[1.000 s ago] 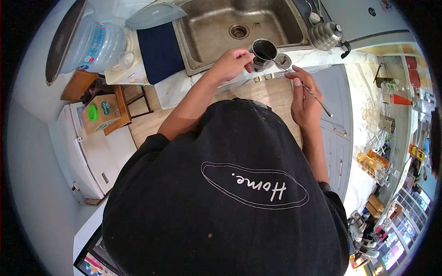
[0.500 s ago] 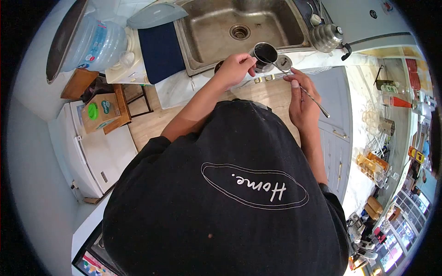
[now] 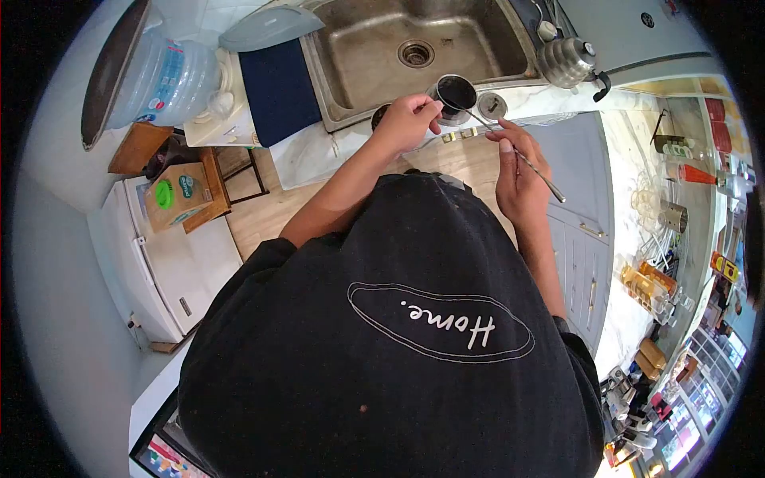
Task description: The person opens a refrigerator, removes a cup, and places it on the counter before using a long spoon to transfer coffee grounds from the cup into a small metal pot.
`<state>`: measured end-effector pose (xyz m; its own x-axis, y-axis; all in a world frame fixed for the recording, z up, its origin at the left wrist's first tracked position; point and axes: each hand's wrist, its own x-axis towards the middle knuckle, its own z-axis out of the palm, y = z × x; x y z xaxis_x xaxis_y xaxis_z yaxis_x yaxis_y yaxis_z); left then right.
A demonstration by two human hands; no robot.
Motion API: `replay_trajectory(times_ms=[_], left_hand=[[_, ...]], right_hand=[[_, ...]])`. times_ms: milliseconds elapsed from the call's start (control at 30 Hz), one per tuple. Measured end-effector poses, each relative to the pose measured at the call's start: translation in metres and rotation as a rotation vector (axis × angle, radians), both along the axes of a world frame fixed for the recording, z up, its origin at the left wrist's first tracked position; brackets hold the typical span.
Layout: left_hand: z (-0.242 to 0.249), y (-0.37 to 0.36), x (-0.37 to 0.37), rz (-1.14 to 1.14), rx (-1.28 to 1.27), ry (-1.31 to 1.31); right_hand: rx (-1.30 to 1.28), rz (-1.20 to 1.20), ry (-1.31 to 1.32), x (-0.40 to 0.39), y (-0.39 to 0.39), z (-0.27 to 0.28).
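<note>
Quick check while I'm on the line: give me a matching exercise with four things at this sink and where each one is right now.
Things:
1. dark cup
2. long spoon
3. kettle
4. blue mat

Places:
A. left of the sink
B. in the right hand
C. at the sink's right corner
D. held by the left hand on the sink's front edge

Pairs: 1-D, 2-B, 3-C, 4-A

Evenly and brightly lit by soft daylight, with faint shadows only and a mild sheen on the steel sink (image 3: 374,44) and kettle (image 3: 567,62). Heavily bowed by a fisheye lens, ringed by a black vignette. Sharp at centre; soft and smeared toward the lower right rim, slightly overexposed there.
</note>
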<state>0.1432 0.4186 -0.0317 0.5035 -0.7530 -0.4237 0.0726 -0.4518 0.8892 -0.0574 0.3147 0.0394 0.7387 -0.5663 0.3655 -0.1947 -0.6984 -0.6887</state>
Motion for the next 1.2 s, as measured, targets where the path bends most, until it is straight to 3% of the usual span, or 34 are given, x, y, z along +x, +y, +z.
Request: replay_trajectory(times_ms=[200,733,1200], left_hand=[[-0.003,0.006,0.002,-0.035,0.043,0.006],[-0.002,0.003,0.004,-0.065,0.116,0.006],[0.005,0.003,-0.003,-0.019,0.039,-0.004]], right_hand=[[0.027,-0.083,-0.017,0.002,-0.005,-0.001],[-0.067,-0.028,0.076,0.005,-0.004,-0.009],[-0.086,0.02,0.041,-0.001,0.002,-0.009]])
